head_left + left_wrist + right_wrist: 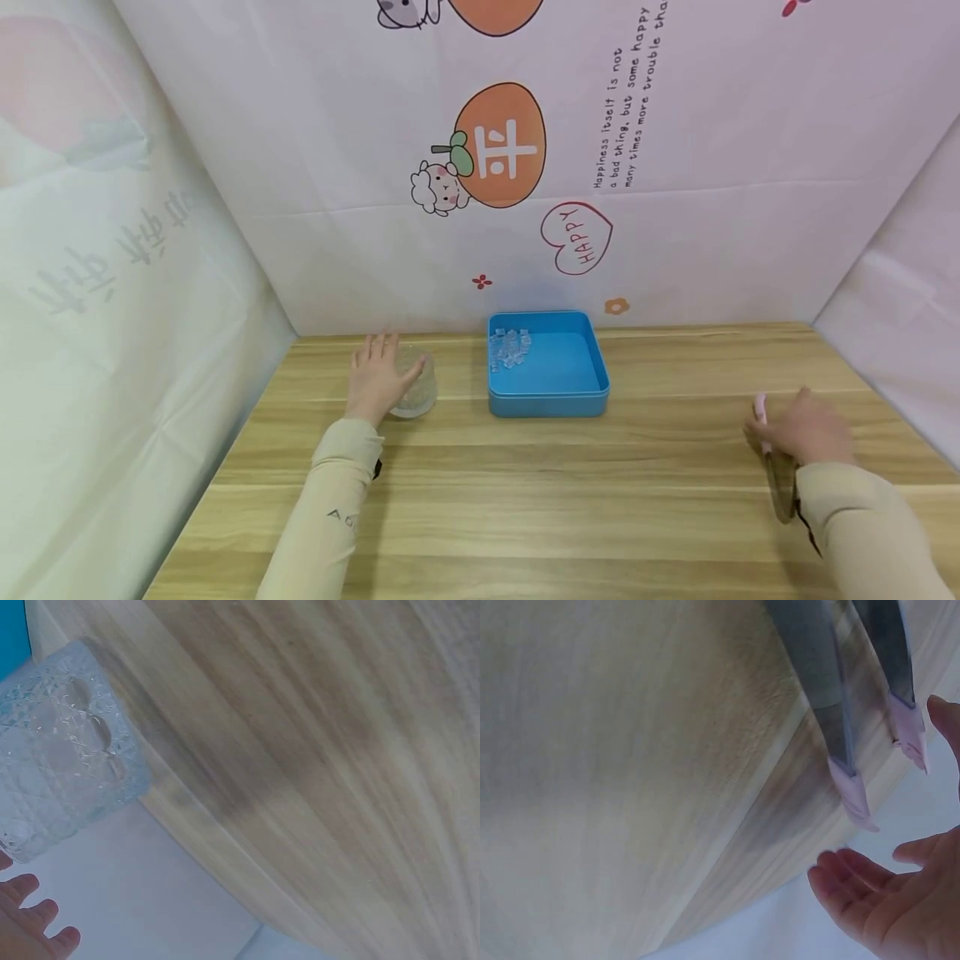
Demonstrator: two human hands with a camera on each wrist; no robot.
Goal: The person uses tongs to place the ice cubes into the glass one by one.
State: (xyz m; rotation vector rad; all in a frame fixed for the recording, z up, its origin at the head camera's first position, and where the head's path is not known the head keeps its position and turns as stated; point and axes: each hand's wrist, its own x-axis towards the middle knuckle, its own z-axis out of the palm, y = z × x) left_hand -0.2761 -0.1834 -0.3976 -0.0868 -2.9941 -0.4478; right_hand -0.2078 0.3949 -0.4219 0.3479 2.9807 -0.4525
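My left hand [375,379] is beside a clear textured glass [420,392], its fingers spread. In the left wrist view the glass [67,750] stands just past the fingertips [41,911], with a gap visible between them. Toward the right side of the table, my right hand [806,429] is blurred and close to metal tongs [782,492] with pink-wrapped tips. The right wrist view has this hand [900,900] loosely extended near the tips of the tongs [810,660], not wrapped round them.
A shallow blue box [547,404] stands at the middle back of the wooden table [525,508]. Several small clear cubes [510,347] lie in its left part. A printed white sheet [337,167] hangs behind the table, with white sheets at both sides.
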